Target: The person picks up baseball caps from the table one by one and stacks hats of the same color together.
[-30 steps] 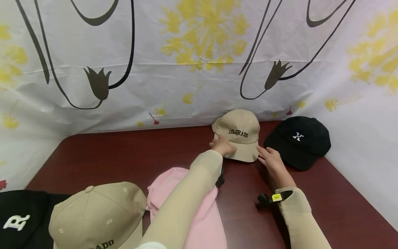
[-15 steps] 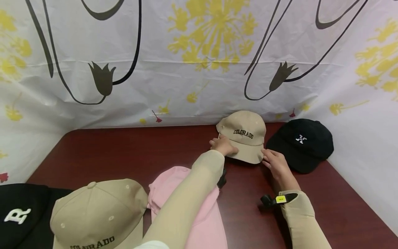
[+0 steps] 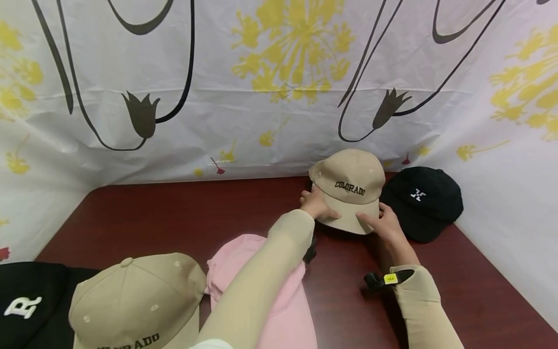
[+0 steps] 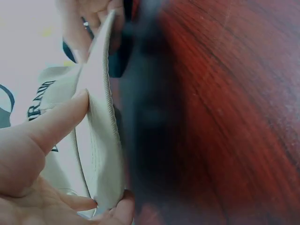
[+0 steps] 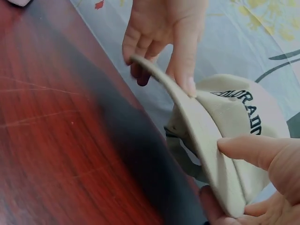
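Observation:
Both hands hold a beige baseball cap (image 3: 354, 174) lettered COLORADO by its brim, near the back wall. My left hand (image 3: 318, 203) grips the brim's left side, thumb on top and fingers underneath. On the brim's right side my right hand (image 3: 383, 224) pinches it the same way, thumb above. The right wrist view shows the brim (image 5: 201, 122) raised off the table, with a dark shadow below. In the left wrist view the brim (image 4: 101, 126) stands edge-on between the two hands. A black cap (image 3: 423, 198) with a small white emblem sits just right of it.
Along the near left lie a black cap (image 3: 26, 300) with a white R, a second beige COLORADO cap (image 3: 135, 295) and a pink cap (image 3: 244, 261), partly under the left sleeve. A patterned cloth (image 3: 209, 116) walls the dark red table (image 3: 196, 208) at the back and sides.
The right hand has gone from touching the brim's edge to gripping it, thumb on top. The beige cap has come up slightly and shifted right, now overlapping the black cap.

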{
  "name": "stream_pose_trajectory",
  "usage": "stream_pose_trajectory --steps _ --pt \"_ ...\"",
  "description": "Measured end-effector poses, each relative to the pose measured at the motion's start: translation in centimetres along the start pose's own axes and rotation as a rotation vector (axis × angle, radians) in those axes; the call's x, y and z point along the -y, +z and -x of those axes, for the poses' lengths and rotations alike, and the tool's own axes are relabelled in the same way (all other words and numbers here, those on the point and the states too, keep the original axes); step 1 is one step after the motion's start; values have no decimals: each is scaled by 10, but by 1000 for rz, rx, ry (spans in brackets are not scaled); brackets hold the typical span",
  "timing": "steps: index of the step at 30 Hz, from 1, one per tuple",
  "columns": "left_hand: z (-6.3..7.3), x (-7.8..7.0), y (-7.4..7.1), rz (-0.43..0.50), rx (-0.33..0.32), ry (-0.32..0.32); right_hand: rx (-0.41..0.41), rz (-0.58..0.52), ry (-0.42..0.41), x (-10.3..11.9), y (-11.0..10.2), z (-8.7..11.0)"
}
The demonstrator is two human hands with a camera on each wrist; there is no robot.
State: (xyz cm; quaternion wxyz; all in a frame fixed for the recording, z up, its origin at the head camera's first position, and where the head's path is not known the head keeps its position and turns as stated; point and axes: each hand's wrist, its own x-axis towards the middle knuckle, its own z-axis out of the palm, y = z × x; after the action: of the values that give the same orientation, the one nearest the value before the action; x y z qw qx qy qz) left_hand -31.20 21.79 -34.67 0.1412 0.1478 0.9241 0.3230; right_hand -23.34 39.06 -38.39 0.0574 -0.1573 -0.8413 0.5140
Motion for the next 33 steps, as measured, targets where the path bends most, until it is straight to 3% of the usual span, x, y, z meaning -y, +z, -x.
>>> stream_pose_trajectory --steps 10,24,33 --pt "3 -3 -19 16 -31 31 58 29 -11 14 -7 -8" --pt "1 -13 -54 -37 -74 101 4 70 -145 48 -17 -14" --pt "9 -16 -74 -73 -86 161 9 39 -207 60 -15 -11"
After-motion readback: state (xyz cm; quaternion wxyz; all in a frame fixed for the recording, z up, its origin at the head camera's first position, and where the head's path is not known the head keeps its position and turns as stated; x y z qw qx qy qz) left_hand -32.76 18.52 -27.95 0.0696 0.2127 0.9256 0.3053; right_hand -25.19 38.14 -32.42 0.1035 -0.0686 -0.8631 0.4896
